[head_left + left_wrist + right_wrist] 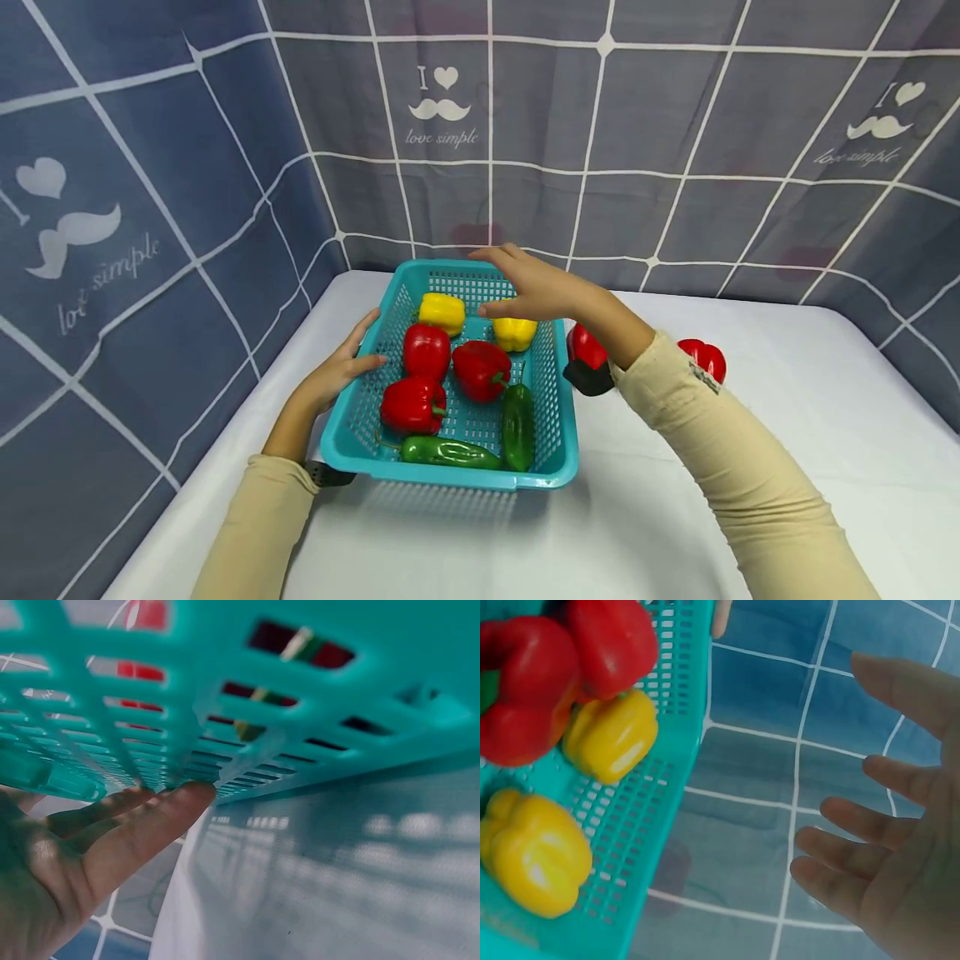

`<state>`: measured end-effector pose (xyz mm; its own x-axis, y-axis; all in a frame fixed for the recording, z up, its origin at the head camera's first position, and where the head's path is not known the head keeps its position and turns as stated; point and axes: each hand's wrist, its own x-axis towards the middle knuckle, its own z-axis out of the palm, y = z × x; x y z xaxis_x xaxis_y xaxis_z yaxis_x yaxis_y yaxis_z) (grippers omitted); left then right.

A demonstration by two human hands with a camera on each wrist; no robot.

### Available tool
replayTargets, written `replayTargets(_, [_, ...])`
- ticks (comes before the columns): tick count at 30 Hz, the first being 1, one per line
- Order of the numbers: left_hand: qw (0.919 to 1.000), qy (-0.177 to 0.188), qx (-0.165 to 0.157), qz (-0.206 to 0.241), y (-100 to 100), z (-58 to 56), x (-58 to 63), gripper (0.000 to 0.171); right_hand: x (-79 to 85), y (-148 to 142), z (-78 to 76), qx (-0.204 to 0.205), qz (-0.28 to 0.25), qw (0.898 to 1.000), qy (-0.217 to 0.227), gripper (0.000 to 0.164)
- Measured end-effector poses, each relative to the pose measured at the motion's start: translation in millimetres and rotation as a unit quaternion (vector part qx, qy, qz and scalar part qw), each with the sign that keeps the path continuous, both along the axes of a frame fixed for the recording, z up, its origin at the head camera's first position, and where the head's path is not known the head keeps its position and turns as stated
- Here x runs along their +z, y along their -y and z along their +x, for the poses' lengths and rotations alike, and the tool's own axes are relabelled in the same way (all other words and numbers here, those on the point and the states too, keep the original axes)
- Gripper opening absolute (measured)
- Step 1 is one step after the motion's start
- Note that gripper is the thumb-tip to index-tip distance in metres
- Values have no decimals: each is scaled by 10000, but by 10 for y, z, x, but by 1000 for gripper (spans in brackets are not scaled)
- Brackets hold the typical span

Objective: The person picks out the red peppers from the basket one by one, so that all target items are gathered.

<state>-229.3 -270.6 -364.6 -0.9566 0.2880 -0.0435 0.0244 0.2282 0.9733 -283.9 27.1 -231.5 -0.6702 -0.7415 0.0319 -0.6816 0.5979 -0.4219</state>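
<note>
Left hand (337, 373): grip spread, fingers against the turquoise perforated plastic basket (562, 433); glossy red, yellow, green peppers (480, 369) inside. Right hand (536, 285): spread, empty, above basket's far right. Two glossy red bell peppers (705, 357) outside, rightward. Probably loading; next likely calls for grasping one.

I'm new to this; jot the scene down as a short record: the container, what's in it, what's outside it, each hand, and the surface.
Container: turquoise basket
Inside: three red peppers, two yellow peppers, two long green vegetables
Outside: two more red peppers, partly hidden by the right sleeve
Left hand: touches the basket's left side
Right hand: raised near the far right corner, holding nothing
Surface: white tabletop
</note>
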Motion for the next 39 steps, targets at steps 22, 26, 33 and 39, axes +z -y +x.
replayTargets(22, [9999,40,-8,133,21,-20,-22,77,-606,778,-371,84,1370,9864,902,77])
replayTargets(26, [9999,22,11,158,24,-25,-34,77,-740,836,-312,163,1747,9783,1101,79])
replayTargets(33, [9999,15,4,160,8,-29,-39,77,-916,912,-266,111,1918,9750,1119,89])
replayTargets(39, [9999,-5,-13,163,6,-28,-26,77,-981,965,-299,122,1833,9755,1210,90])
